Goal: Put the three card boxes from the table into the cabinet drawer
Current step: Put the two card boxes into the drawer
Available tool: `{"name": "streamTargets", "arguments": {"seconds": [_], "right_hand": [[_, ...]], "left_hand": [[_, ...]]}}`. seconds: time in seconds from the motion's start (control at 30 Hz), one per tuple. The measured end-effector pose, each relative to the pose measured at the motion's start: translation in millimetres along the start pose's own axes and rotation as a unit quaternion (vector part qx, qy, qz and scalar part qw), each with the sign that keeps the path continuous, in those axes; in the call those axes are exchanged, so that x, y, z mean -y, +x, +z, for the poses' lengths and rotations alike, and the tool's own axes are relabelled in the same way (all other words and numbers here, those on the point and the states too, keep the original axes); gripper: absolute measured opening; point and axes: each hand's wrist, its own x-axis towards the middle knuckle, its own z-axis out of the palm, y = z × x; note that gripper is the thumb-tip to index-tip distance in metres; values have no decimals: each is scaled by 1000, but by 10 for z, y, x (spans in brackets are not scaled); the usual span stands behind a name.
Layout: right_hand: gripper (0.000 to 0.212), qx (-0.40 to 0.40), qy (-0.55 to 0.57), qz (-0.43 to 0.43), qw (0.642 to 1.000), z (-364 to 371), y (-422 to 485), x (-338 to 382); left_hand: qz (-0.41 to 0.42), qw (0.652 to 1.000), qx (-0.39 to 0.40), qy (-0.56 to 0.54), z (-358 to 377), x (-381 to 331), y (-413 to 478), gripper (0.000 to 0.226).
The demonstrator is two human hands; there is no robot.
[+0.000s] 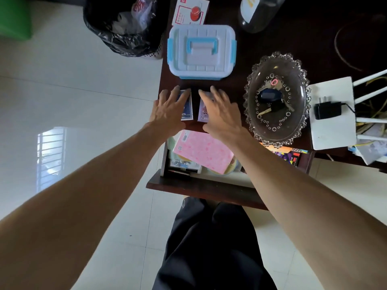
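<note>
Two card boxes lie side by side on the dark wooden table (234, 84): a blue box (187, 108) and a pale purple box (202, 113). My left hand (167, 110) is spread flat over the blue box, fingers apart, covering its left part. My right hand (222, 111) is spread over the purple box, hiding most of it. I cannot tell whether either hand grips its box. A third card box is not visible. Below the table edge the cabinet drawer (201, 191) stands pulled out, with a pink notebook (204, 152) and other items inside.
A white storage box with blue latches (202, 52) sits just behind the cards. A glass dish with keys (276, 99) is to the right, then a white router and black plug (327, 109). A lined bin (123, 26) stands on the floor at left.
</note>
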Motion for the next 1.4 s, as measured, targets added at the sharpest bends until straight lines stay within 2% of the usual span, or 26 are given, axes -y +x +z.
{"name": "streamTargets", "arguments": {"seconds": [0.13, 0.3, 0.47, 0.6, 0.7, 0.8, 0.9, 1.03, 1.1, 1.17, 1.4], "right_hand": [[78, -30, 21, 2, 999, 12, 84, -16], [75, -35, 1, -21, 999, -6, 117, -42], [81, -40, -29, -37, 998, 77, 118, -80], [89, -19, 17, -19, 999, 48, 64, -62], [102, 2, 127, 21, 992, 101, -231, -82], [105, -15, 239, 68, 968, 263, -743, -137], [91, -40, 323, 106, 940, 497, -1250, -250], [56, -47, 446, 234, 862, 862, -1733, -536], [37, -50, 458, 289, 839, 1019, -1869, -749], [25, -63, 446, 321, 833, 1149, -1957, -977], [47, -60, 328, 426, 841, 1326, -1878, -1683]], "left_hand": [[5, 999, -20, -25, 9, 71, 35, 97], [17, 999, -29, -24, 53, 94, 49, 95], [17, 998, -30, -49, 107, 91, 51, 97], [0, 997, -21, -76, 116, 83, -112, 100], [-45, 992, -35, -111, 207, 36, -449, 103], [-98, 973, -27, -207, 373, -86, -856, 93], [-157, 948, 14, -276, 568, -303, -1149, 86], [-196, 916, 62, -343, 846, -643, -1335, 75], [-209, 893, 84, -390, 993, -804, -1368, 66], [-216, 884, 86, -406, 1123, -951, -1402, 65], [-225, 879, 104, -407, 1488, -1336, -1373, 72]]}}
